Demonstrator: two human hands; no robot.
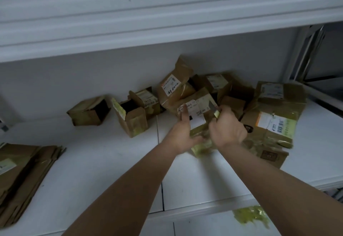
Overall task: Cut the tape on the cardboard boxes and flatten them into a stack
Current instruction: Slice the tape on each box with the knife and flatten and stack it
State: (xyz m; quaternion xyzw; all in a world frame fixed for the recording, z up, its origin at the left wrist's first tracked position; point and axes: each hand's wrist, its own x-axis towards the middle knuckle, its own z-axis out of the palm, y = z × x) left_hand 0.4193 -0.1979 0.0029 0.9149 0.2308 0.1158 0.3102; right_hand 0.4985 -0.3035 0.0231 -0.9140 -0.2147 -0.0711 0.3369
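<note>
White shelf surface [194, 176] carries a cluster of taped brown cardboard boxes [274, 109] against the rear wall. Left hand [182, 135] grips the labelled brown cardboard box [197, 117] at centre. Right hand [227, 128] is clamped on a yellow-handled knife [213, 108], blade at the box top. Stack of flattened brown cardboard [24, 178] lies far left.

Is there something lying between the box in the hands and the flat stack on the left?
Nothing visible. The white shelf surface is bare between the held box and the flattened stack. The two open boxes stand farther back, out of that path.
</note>
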